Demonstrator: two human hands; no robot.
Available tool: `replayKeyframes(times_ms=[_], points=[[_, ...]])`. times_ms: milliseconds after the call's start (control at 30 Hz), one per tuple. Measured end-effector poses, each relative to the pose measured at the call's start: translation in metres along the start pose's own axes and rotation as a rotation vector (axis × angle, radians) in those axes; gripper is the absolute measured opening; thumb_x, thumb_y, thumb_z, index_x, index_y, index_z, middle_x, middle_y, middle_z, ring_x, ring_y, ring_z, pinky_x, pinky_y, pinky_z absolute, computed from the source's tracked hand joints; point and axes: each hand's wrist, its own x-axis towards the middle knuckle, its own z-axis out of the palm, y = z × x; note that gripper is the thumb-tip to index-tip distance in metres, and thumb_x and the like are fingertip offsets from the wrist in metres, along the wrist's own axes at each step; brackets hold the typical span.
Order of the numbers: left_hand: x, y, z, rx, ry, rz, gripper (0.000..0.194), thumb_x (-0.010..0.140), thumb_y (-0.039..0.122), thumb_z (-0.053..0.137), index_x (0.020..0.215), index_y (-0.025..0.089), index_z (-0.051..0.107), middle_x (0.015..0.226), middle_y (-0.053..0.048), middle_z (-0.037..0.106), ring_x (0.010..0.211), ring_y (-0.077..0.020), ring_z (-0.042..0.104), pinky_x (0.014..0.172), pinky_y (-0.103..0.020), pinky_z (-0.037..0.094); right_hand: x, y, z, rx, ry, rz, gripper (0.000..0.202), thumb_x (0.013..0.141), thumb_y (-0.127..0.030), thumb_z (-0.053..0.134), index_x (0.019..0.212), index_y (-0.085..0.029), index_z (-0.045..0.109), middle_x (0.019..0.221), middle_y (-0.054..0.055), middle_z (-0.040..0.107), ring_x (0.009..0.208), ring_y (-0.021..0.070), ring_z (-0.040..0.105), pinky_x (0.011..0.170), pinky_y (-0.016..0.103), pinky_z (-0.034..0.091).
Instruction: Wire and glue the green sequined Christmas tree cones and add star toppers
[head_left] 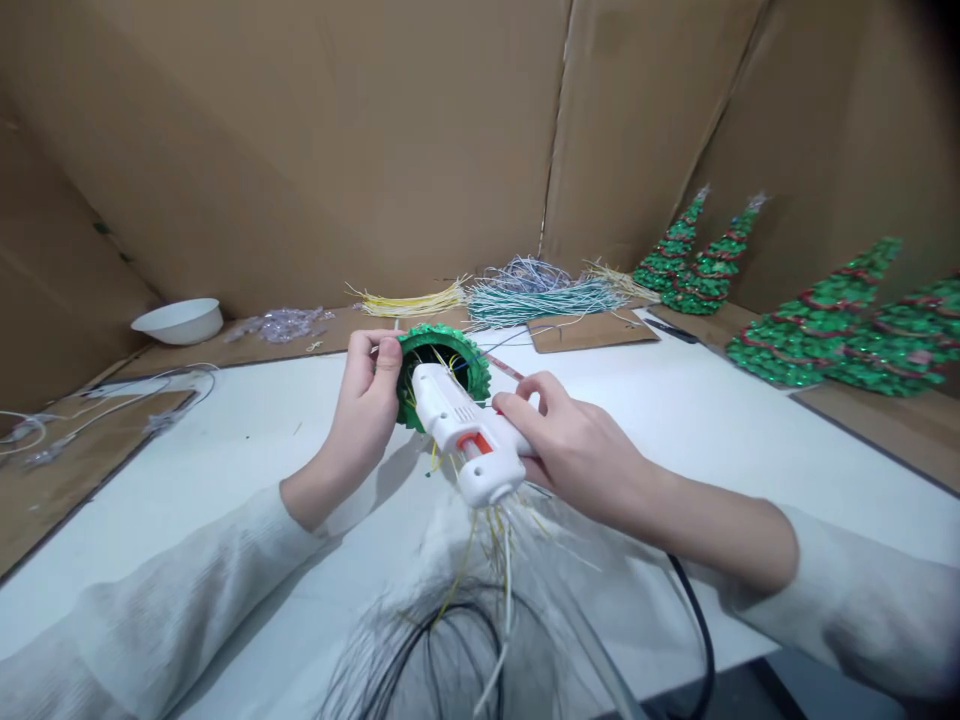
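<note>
My left hand (369, 385) grips the rim of a hollow green tinsel Christmas tree (480, 370), its open base turned toward me. Thin wires show inside the dark opening. My right hand (577, 440) is wrapped around the handle of a white hot glue gun (469, 435) with an orange part in its side. The front of the gun reaches into the opening, so its nozzle is hidden. A clear glue stick (577, 615) appears to trail from the gun's rear toward me. Yellow wires (495, 540) hang below the gun.
Bundles of yellow wires (412, 300) and teal wires (540, 302) lie at the back, near a cardboard piece (592, 332). Decorated green trees (814, 320) stand at right. At left are a white bowl (180, 322) and clear plastic bits (277, 324). A black cord (697, 610) hangs at front right.
</note>
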Motion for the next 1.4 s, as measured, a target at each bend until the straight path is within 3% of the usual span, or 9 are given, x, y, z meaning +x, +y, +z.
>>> replayKeyframes(times_ms=[200,367,833,1400], points=[[0.001,-0.002,0.000,-0.088,0.011,-0.038,0.033,0.086,0.053,0.045,0.099,0.023,0.052,0.090,-0.005,0.057,0.075,-0.0173,0.054,0.061,-0.029,0.046,0.001,0.000,0.001,-0.107,0.116,-0.135,0.023,0.085,-0.029,0.050,0.099,-0.011,0.053,0.117,0.019,0.055,0.073,0.0203,0.060,0.055,0.030,0.044],[0.001,0.002,0.001,-0.114,0.024,-0.077,0.032,0.088,0.050,0.045,0.100,0.022,0.053,0.096,-0.005,0.058,0.080,-0.0156,0.055,0.067,-0.028,0.046,0.004,0.000,0.005,-0.126,0.149,-0.144,0.026,0.088,-0.034,0.048,0.096,-0.010,0.054,0.108,0.017,0.060,0.071,0.0214,0.060,0.055,0.031,0.045],[-0.002,0.015,0.006,-0.180,0.123,-0.150,0.017,0.091,0.032,0.046,0.085,0.019,0.052,0.076,0.000,0.053,0.062,-0.0103,0.047,0.057,-0.022,0.040,0.007,-0.001,0.006,-0.153,0.167,-0.168,0.029,0.089,-0.038,0.047,0.099,-0.012,0.053,0.101,0.011,0.062,0.072,0.0199,0.060,0.055,0.030,0.040],[-0.002,0.017,0.008,-0.270,0.132,-0.174,0.018,0.090,0.033,0.048,0.089,0.018,0.058,0.080,-0.002,0.058,0.066,-0.0116,0.054,0.056,-0.023,0.043,0.008,-0.004,0.003,-0.185,0.189,-0.105,0.029,0.084,-0.043,0.054,0.088,-0.015,0.051,0.087,0.009,0.060,0.065,0.0177,0.057,0.051,0.027,0.031]])
